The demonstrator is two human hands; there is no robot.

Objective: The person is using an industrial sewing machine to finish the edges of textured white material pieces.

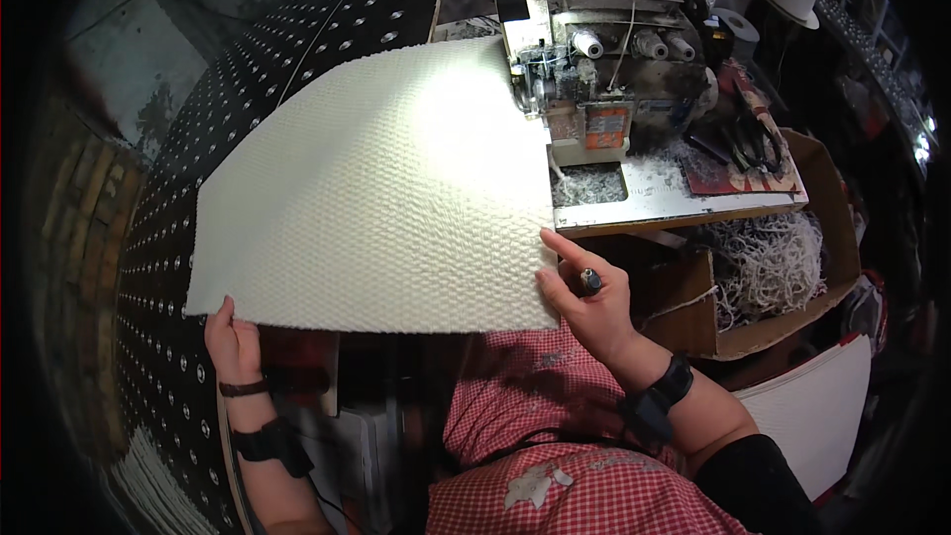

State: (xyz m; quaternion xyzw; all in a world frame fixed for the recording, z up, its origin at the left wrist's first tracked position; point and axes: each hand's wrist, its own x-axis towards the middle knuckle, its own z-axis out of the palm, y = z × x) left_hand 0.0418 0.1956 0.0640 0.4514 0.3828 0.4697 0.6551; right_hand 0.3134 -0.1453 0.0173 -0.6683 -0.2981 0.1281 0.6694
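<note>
A large cream sheet of textured fabric [376, 228] lies spread from the overlock sewing machine [624, 59] toward me. Its far right edge meets the machine's needle area under a bright lamp spot. With its thumb over the near left corner, my left hand [233, 345] grips the fabric, fingers partly hidden beneath. At the near right edge, my right hand [594, 302] pinches the fabric between thumb and forefinger. A small dark cylindrical tool [591, 282] pokes out of that same hand; its kind is unclear.
Beneath the machine's lint-covered table [693, 208], a cardboard box [753, 332] holds tangled white thread trimmings [778, 267]. Black-handled scissors [758, 144] lie right of the machine. A black dotted surface [178, 238] runs along the left. More cream fabric [812, 416] sits lower right.
</note>
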